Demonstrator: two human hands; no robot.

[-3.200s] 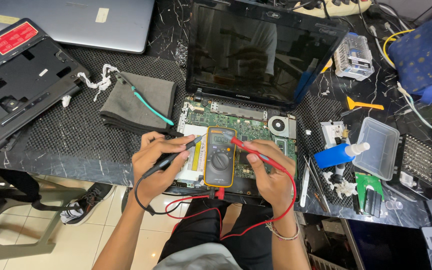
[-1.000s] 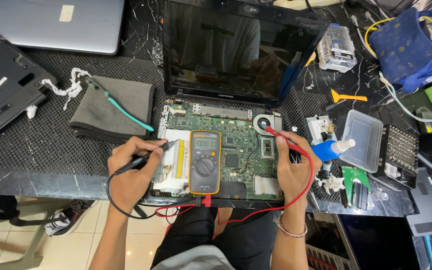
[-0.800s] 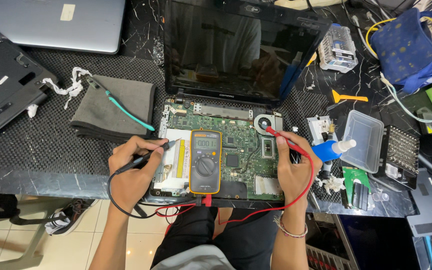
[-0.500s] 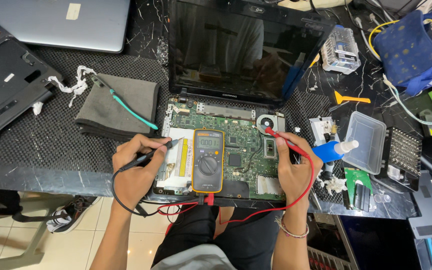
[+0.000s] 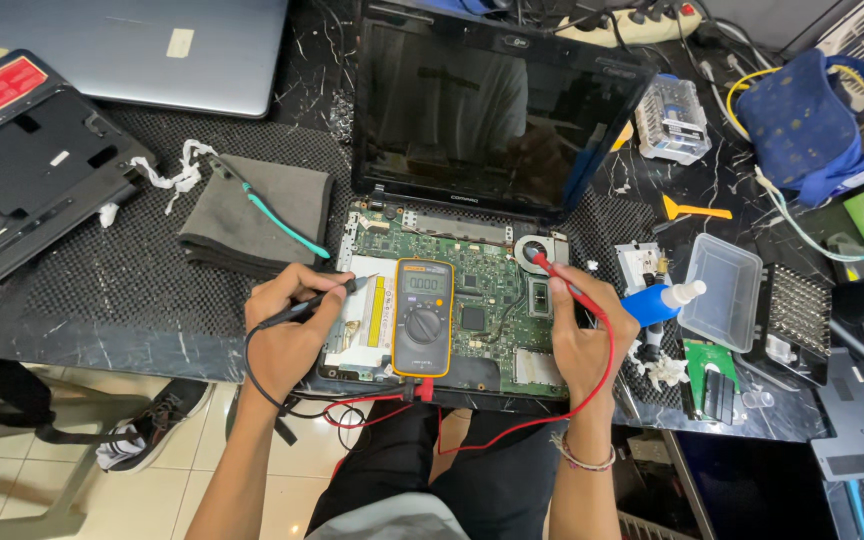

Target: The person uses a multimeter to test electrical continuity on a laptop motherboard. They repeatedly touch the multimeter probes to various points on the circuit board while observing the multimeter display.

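Observation:
An opened laptop [image 5: 482,110] lies on the black bench with its green motherboard [image 5: 487,290] bare. A yellow and grey multimeter [image 5: 423,316] rests on the board. My left hand [image 5: 287,330] grips the black probe [image 5: 337,293], whose tip rests on the silver drive at the board's left edge. My right hand [image 5: 580,335] grips the red probe [image 5: 560,282], with its tip near the round cooling fan [image 5: 532,250]. Red and black leads loop from the meter down past the bench edge.
A folded grey cloth [image 5: 257,215] with a teal tool lies left of the laptop. A black laptop base cover [image 5: 22,170] and a silver closed laptop [image 5: 122,45] sit far left. On the right are a clear plastic box [image 5: 720,292], a blue glue bottle [image 5: 657,300] and a blue bag [image 5: 817,115].
Three seconds ago both hands were close around the meter; since then the right hand has carried the red probe right, up toward the fan. Over the last second the hands hold almost still.

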